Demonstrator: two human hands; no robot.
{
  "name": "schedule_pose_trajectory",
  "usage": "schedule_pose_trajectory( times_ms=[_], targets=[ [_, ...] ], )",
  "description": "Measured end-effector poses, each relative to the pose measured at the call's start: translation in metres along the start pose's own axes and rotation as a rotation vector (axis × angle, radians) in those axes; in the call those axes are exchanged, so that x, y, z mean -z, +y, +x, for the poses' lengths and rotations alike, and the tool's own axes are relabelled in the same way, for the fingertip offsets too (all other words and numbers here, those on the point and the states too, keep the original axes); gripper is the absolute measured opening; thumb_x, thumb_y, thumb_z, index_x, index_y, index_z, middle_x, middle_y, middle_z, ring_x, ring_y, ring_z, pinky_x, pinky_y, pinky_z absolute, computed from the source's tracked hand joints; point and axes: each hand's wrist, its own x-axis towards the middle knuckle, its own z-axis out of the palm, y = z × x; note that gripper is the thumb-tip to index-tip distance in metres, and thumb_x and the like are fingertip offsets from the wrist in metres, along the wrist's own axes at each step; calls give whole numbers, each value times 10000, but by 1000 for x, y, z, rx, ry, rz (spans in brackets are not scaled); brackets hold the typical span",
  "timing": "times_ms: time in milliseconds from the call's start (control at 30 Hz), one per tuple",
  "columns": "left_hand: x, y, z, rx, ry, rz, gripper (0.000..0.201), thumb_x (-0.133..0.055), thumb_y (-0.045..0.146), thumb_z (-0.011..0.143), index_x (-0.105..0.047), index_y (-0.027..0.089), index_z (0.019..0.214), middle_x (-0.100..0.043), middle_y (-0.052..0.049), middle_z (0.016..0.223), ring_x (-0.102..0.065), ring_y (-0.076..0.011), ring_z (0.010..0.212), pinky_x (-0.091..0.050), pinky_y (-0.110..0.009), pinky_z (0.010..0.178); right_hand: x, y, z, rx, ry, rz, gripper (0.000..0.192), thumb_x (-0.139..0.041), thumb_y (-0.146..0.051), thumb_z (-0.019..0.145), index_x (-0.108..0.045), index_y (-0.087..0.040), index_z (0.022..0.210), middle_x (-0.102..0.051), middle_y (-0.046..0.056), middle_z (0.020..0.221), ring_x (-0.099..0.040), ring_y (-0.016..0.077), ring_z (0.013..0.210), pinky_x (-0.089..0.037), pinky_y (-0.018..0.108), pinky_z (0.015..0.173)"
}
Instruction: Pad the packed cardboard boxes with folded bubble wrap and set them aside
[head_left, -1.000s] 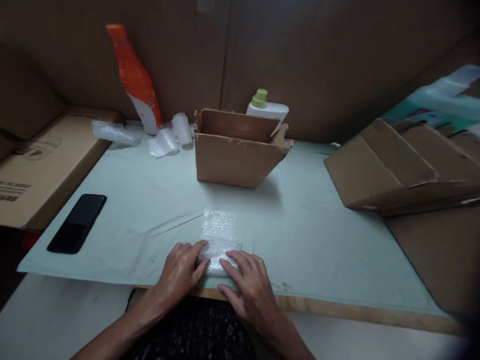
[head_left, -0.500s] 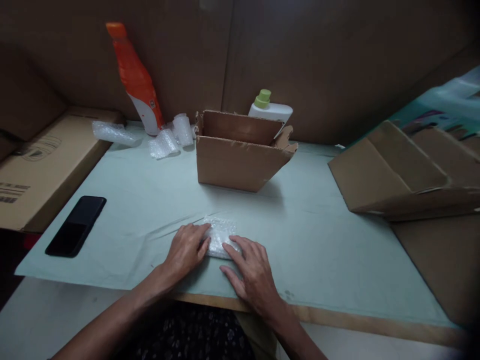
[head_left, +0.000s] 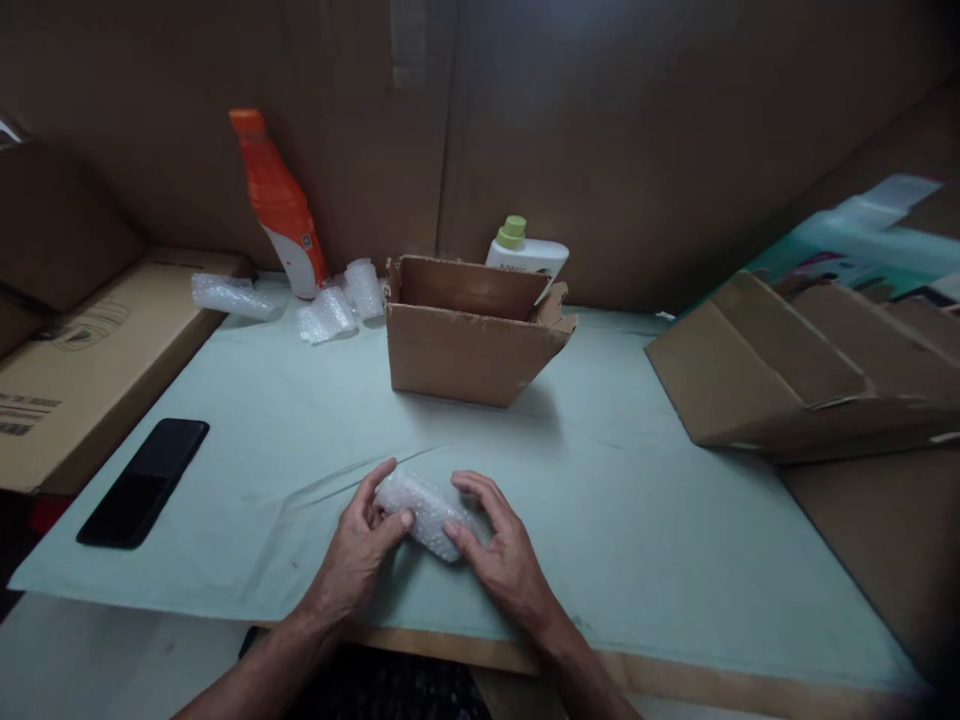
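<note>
— What have the hands got on my feed?

— Both are on a bubble-wrap bundle (head_left: 426,508), a small rolled packet held just above the pale green table cover (head_left: 637,520), near the front edge. My left hand (head_left: 358,545) grips its left end, thumb on the near side and fingers curled over the top. My right hand (head_left: 501,552) pinches the right end the same way, fingers half bent.

— Closed tight?

— Closed on the packet, yes; how hard, I cannot tell.

— Around it?

— An open cardboard box (head_left: 469,335) stands farther back, and a black phone (head_left: 144,482) lies well to the left.
</note>
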Motion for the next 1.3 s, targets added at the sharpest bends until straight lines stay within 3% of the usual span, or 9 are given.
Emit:
schedule_pose_trajectory(
  times_ms=[200, 400, 500, 600, 733, 867, 1000, 1167, 1300],
  targets=[
    [0, 18, 13, -243, -154, 287, 539, -622, 442, 878, -535, 166, 1333, -691, -75, 990, -659, -185, 838, -559, -302, 742, 20, -10, 10, -103, -200, 250, 364, -556, -455, 946, -691, -197, 1163, -739, 62, 986, -697, 221, 881, -571, 311, 766],
    [-4, 128, 72, -1180, 133, 877, 546, -639, 312, 911, -464, 204, 1417, -583, -138, 1361, -520, -286, 1310, -444, -474, 1085, 92, -40, 47, -24, -14, -15, 303, -649, -479, 890, -740, -232, 1039, -749, 21, 890, -684, 176, 724, -547, 244, 626],
    [-13, 164, 106, -1326, 185, 1159, 443, -581, 186, 911, -521, 129, 1347, -642, -153, 1275, -534, -323, 1292, -402, -547, 1092, 140, -61, 70, 133, 193, -286, 326, -700, -532, 844, -751, -267, 1027, -744, 14, 844, -656, 165, 645, -521, 249, 554],
    [-15, 160, 122, -1355, 97, 1277, 253, -476, 70, 925, -650, 151, 1090, -719, -89, 1034, -656, -241, 1024, -388, -555, 1088, 182, -85, 96, 247, 378, -533, 392, -672, -596, 849, -746, -290, 1082, -740, 24, 850, -606, 145, 580, -471, 270, 501],
    [-9, 135, 117, -1383, 98, 1207, 276, -452, 56, 953, -657, 206, 1061, -723, -41, 990, -651, -179, 908, -339, -565, 1124, 207, -114, 138, 349, 240, -747, 377, -595, -587, 904, -741, -304, 1106, -750, 28, 866, -625, 157, 606, -452, 310, 521],
    [-5, 126, 114, -1385, 82, 1145, 265, -469, 43, 951, -639, 193, 1087, -716, -50, 999, -639, -170, 906, -359, -548, 1105, 182, -128, 184, 496, 56, -873, 271, -656, -448, 892, -730, -278, 1089, -764, 15, 931, -684, 191, 739, -488, 325, 632],
    [-4, 128, 119, -1385, 52, 1117, 256, -481, 59, 952, -642, 198, 1094, -707, -54, 993, -629, -177, 924, -421, -493, 1048, 120, -133, 232, 532, -85, -1148, 128, -686, -211, 866, -752, -216, 975, -755, 47, 871, -711, 220, 777, -482, 308, 661],
    [-3, 129, 124, -1403, 32, 1101, 254, -500, 47, 937, -636, 197, 1090, -698, -52, 981, -626, -181, 916, -441, -481, 1033, 50, -122, 284, 563, -481, -1311, 139, -642, -111, 877, -771, -158, 856, -777, 111, 903, -734, 266, 851, -483, 316, 668],
    [-1, 128, 127, -1414, 45, 1033, 319, -533, 37, 914, -621, 224, 1157, -686, -56, 1048, -629, -201, 1001, -436, -496, 1065, 42, -118, 294, 528, -567, -1229, 166, -676, -97, 838, -780, -177, 939, -778, 92, 930, -732, 261, 872, -493, 311, 679]
  ],
)
